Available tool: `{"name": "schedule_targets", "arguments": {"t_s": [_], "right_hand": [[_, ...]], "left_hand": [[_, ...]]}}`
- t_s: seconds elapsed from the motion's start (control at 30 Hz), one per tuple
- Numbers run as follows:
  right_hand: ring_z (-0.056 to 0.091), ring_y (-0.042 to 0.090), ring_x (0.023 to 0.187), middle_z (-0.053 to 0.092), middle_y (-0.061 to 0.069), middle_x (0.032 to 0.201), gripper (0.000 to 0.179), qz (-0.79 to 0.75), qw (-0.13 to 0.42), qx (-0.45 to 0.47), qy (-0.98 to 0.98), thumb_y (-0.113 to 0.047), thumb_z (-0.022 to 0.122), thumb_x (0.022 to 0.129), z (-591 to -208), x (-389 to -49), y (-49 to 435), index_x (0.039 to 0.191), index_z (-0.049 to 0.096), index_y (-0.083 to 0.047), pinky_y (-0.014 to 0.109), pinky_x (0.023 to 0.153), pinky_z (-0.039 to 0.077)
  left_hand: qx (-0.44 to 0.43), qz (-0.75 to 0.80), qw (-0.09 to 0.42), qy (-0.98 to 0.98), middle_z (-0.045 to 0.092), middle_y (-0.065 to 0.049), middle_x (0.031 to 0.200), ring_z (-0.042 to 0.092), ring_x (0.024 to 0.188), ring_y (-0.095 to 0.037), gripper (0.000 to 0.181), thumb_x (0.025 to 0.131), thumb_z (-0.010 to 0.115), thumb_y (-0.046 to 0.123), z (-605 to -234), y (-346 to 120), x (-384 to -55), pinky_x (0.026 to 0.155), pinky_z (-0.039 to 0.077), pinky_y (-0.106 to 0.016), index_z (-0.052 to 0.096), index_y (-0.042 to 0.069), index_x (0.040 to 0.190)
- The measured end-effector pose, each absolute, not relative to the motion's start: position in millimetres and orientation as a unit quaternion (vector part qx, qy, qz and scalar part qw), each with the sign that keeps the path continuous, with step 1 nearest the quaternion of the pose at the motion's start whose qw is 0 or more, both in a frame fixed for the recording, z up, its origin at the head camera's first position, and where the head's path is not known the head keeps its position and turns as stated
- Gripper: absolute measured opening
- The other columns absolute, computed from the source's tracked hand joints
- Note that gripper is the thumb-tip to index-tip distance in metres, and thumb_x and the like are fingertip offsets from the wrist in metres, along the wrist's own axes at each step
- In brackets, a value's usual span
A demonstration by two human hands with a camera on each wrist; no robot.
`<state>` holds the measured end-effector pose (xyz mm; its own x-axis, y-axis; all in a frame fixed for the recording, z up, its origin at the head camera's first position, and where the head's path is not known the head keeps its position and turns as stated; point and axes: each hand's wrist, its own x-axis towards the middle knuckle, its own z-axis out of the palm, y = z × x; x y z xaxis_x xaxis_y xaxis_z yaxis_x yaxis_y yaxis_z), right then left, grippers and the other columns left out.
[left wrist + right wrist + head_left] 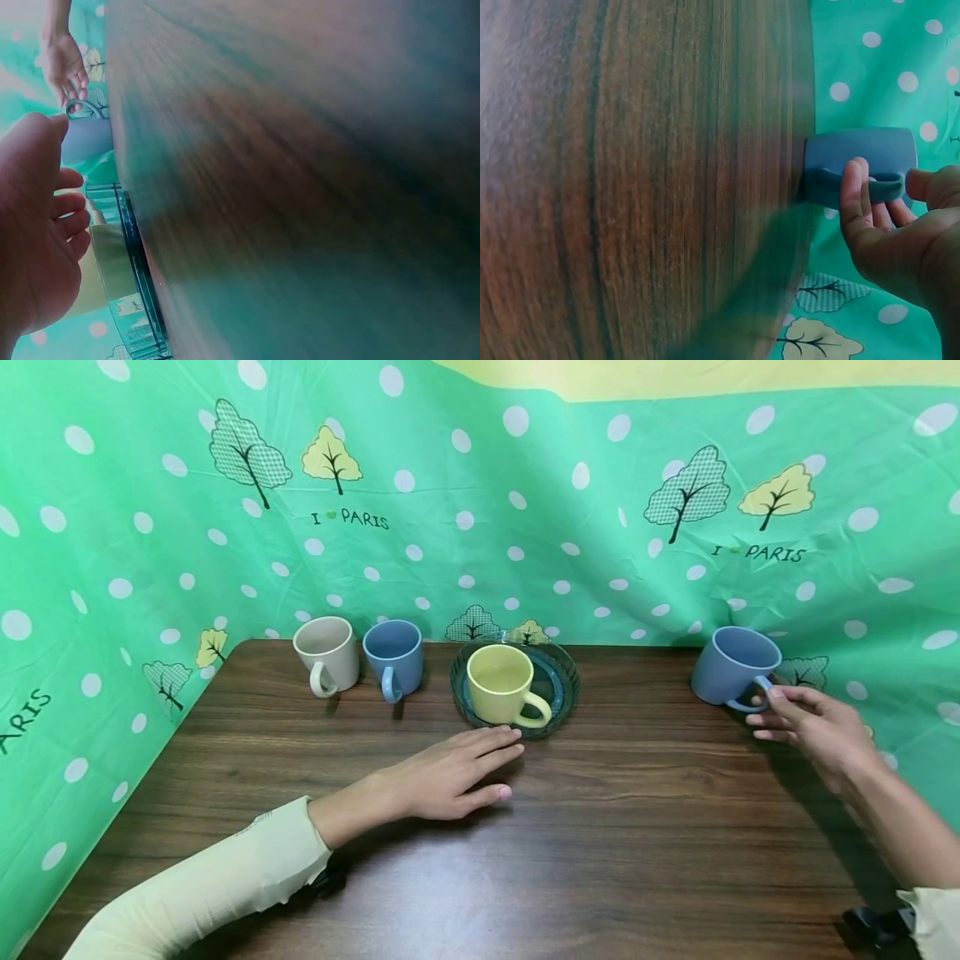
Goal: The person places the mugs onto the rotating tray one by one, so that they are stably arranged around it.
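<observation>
At the right end of the table, my right hand holds the handle of a blue mug, thumb and fingers around it. The right wrist view shows this mug upright, its base at the tabletop. My left hand lies with fingers extended just in front of a yellow mug, holding nothing. That mug stands in a clear glass dish, its handle turned to the front right. Whether the left fingertips touch the dish, I cannot tell.
Left of the dish stand a second blue mug and a white mug, handles facing front. Behind the brown wooden table hangs a green dotted cloth, which also runs down the left and right sides.
</observation>
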<state>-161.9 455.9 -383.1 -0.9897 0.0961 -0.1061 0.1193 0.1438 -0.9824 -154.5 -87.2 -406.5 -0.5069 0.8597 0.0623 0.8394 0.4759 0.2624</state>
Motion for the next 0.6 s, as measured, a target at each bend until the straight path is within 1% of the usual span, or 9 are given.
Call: {"name": "schedule_targets", "arguments": {"t_s": [0.13, 0.2, 0.3, 0.37, 0.47, 0.53, 0.6], "right_hand": [[0.081, 0.001, 0.091, 0.079, -0.02, 0.106, 0.029, -0.661, 0.016, 0.053, 0.748, -0.032, 0.057, 0.118, -388.2, -164.9, 456.6, 0.132, 0.054, -0.007, 0.021, 0.077, 0.068], [0.081, 0.002, 0.092, 0.079, -0.019, 0.107, 0.03, -0.676, 0.021, 0.046, 0.735, -0.032, 0.055, 0.119, -390.1, -166.8, 456.6, 0.133, 0.053, -0.006, 0.022, 0.078, 0.068], [0.082, 0.004, 0.094, 0.081, -0.017, 0.108, 0.025, -0.693, 0.03, 0.037, 0.72, -0.032, 0.053, 0.12, -391.7, -169.1, 456.6, 0.132, 0.056, -0.01, 0.022, 0.08, 0.069], [0.082, 0.004, 0.095, 0.081, -0.016, 0.109, 0.021, -0.699, 0.036, 0.032, 0.714, -0.032, 0.051, 0.12, -392.1, -170.0, 456.3, 0.128, 0.062, -0.016, 0.022, 0.081, 0.069], [0.082, 0.004, 0.096, 0.081, -0.015, 0.111, 0.024, -0.706, 0.047, 0.026, 0.706, -0.034, 0.049, 0.12, -392.0, -170.6, 455.7, 0.122, 0.07, -0.023, 0.022, 0.082, 0.069], [0.082, 0.004, 0.097, 0.081, -0.015, 0.111, 0.027, -0.708, 0.052, 0.03, 0.703, -0.036, 0.048, 0.12, -391.5, -170.8, 454.8, 0.12, 0.074, -0.025, 0.022, 0.082, 0.068], [0.081, 0.004, 0.096, 0.081, -0.014, 0.11, 0.029, -0.711, 0.055, 0.036, 0.7, -0.037, 0.048, 0.12, -390.9, -171.1, 454.2, 0.119, 0.074, -0.024, 0.022, 0.082, 0.068]], "left_hand": [[0.493, 0.133, 0.042, 0.859, 0.035, -0.014, 0.185, 0.031, 0.175, -0.033, 0.066, 0.12, 0.052, 0.044, -405.9, -89.2, -155.1, 0.143, 0.03, -0.053, 0.042, 0.008, 0.174], [0.493, 0.134, 0.042, 0.859, 0.035, -0.014, 0.185, 0.031, 0.175, -0.033, 0.066, 0.12, 0.052, 0.044, -406.0, -90.1, -155.6, 0.143, 0.03, -0.053, 0.043, 0.007, 0.174], [0.493, 0.133, 0.04, 0.859, 0.036, -0.015, 0.185, 0.031, 0.174, -0.033, 0.066, 0.12, 0.052, 0.044, -406.4, -91.3, -156.0, 0.143, 0.031, -0.053, 0.043, 0.007, 0.174], [0.493, 0.133, 0.038, 0.859, 0.036, -0.015, 0.185, 0.031, 0.174, -0.033, 0.065, 0.12, 0.052, 0.044, -406.5, -92.4, -156.1, 0.143, 0.031, -0.053, 0.044, 0.007, 0.173], [0.491, 0.13, 0.037, 0.861, 0.036, -0.015, 0.185, 0.031, 0.174, -0.033, 0.065, 0.12, 0.052, 0.044, -406.5, -94.2, -156.0, 0.143, 0.03, -0.052, 0.043, 0.007, 0.173], [0.49, 0.131, 0.037, 0.861, 0.036, -0.014, 0.185, 0.031, 0.175, -0.033, 0.065, 0.12, 0.052, 0.044, -406.5, -95.4, -155.9, 0.143, 0.031, -0.052, 0.043, 0.007, 0.173], [0.488, 0.135, 0.037, 0.861, 0.036, -0.015, 0.185, 0.031, 0.175, -0.034, 0.065, 0.12, 0.052, 0.043, -406.6, -96.6, -155.8, 0.143, 0.03, -0.052, 0.043, 0.007, 0.173]]}}
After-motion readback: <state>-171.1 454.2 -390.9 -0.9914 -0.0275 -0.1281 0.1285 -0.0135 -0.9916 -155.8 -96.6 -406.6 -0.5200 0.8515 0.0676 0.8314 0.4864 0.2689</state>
